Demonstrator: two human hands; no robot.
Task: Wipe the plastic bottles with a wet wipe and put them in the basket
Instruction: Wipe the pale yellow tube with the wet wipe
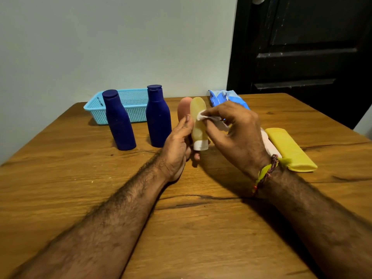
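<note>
My left hand (pixel 179 141) grips a pale yellow bottle (pixel 198 125) with a white cap, held cap down above the table. My right hand (pixel 235 131) pinches a white wet wipe (pixel 201 115) against the bottle's upper side. Two dark blue bottles (pixel 119 121) (pixel 158 117) stand upright in front of a light blue basket (pixel 132 101) at the back left. A pink bottle (pixel 183 108) stands just behind the held one. A bright yellow bottle (pixel 289 150) lies on its side at the right, and a whitish bottle (pixel 269 146) lies beside it, partly hidden by my right wrist.
A blue wet-wipe pack (pixel 223 98) lies at the back of the wooden table (pixel 197 228), behind my right hand. A pale wall runs behind the table. A dark door (pixel 302 47) stands at the back right.
</note>
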